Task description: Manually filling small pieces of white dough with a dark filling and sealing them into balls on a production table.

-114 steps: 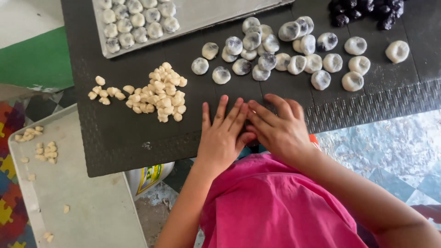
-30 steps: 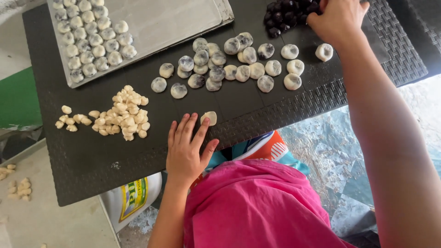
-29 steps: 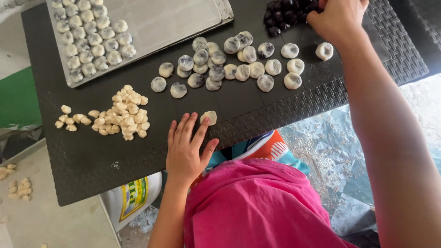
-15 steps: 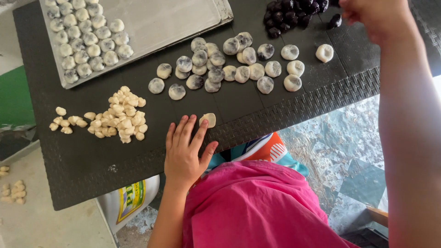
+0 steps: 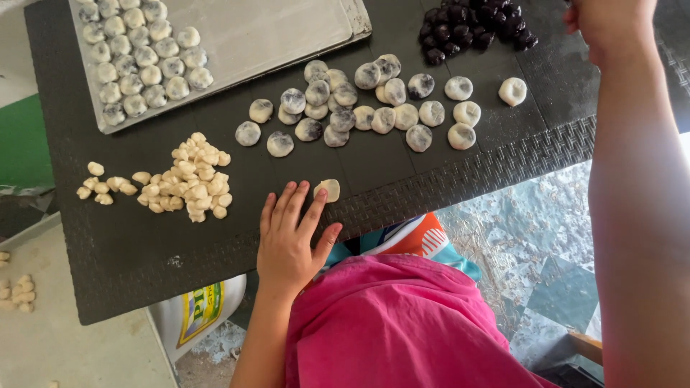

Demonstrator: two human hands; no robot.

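Dough disc (image 5: 329, 190) on black mat (image 5: 129, 251), touching left hand's (image 5: 291, 241) flat, spread fingertips; right hand (image 5: 611, 21) above dark balls (image 5: 474, 25), grip unclear; white bucket (image 5: 198, 316), yellow-green label, beneath

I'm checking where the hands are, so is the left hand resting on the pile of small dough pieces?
No, the left hand lies flat on the black mat, right of the pile of small dough pieces, its fingers by one flattened dough piece.
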